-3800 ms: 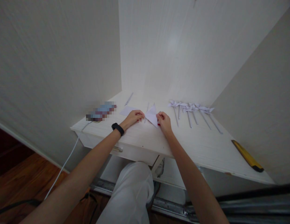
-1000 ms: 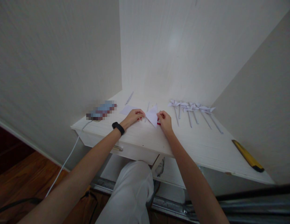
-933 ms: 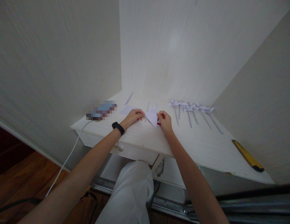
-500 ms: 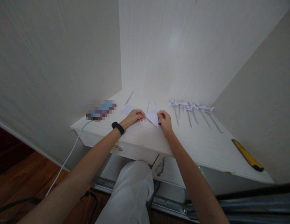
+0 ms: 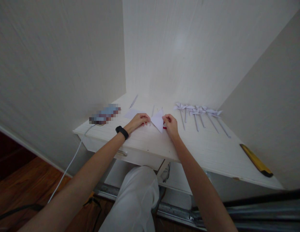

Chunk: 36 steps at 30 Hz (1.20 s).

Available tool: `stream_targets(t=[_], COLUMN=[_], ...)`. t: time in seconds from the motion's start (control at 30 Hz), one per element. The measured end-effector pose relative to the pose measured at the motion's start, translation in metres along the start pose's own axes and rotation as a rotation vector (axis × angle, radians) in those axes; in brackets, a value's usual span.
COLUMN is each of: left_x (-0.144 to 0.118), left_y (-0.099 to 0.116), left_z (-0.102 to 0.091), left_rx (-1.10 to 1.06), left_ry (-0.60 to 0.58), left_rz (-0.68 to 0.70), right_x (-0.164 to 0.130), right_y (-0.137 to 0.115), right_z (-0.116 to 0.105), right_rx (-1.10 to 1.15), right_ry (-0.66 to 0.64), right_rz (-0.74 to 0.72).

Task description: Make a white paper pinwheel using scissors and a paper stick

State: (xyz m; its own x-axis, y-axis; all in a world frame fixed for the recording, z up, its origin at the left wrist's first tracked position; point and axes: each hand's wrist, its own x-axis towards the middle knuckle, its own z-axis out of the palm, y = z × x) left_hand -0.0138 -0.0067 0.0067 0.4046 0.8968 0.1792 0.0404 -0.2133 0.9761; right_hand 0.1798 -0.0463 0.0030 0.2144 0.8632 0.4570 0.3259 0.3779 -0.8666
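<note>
A triangular piece of white paper [image 5: 158, 121] lies directly between the two hands, just above or on the pale surface [image 5: 150, 141]; which of the two cannot be told from this angle. Its narrow end points left, toward the left hand [image 5: 140, 120], while its broad edge faces right, toward the right hand [image 5: 170, 124]. That broad edge looks like its longest line, and it runs roughly away from the person, across the gap between the hands rather than along it. Neither hand is clearly nearer: both reach the paper, one at each side. The left hand's thumb and fingers are drawn together at the narrow tip, seemingly in a light pinch, with the other fingers curled loosely. The right hand's thumb and forefinger close in on the middle of the broad edge, also apparently pinching it, the rest of the fingers bent inward. A small red item [image 5: 164, 127] shows just beneath the right hand; what it is cannot be told. A thin pale stick [image 5: 153, 110] lies behind the paper, nearer the left hand's side, and a flat paper sheet [image 5: 131, 113] rests just beyond the left hand. Well to the right, paper pinwheels [image 5: 199, 110] on sticks lie in a row.
</note>
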Motion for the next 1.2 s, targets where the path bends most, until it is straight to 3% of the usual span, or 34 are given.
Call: stream_targets(t=[0.53, 1.2], left_x=[0.0037, 0.0014], left_y=[-0.0040, -0.0018], left_z=[-0.0031, -0.0014], left_rx=[-0.031, -0.017], left_ry=[0.082, 0.027], left_rz=[-0.026, -0.023], right_x=[0.0001, -0.0002], right_y=[0.0025, 0.0021], right_z=[0.0018, 0.0006], right_rx=[0.000, 0.036], right_ry=[-0.038, -0.031], right_rz=[-0.012, 0.005])
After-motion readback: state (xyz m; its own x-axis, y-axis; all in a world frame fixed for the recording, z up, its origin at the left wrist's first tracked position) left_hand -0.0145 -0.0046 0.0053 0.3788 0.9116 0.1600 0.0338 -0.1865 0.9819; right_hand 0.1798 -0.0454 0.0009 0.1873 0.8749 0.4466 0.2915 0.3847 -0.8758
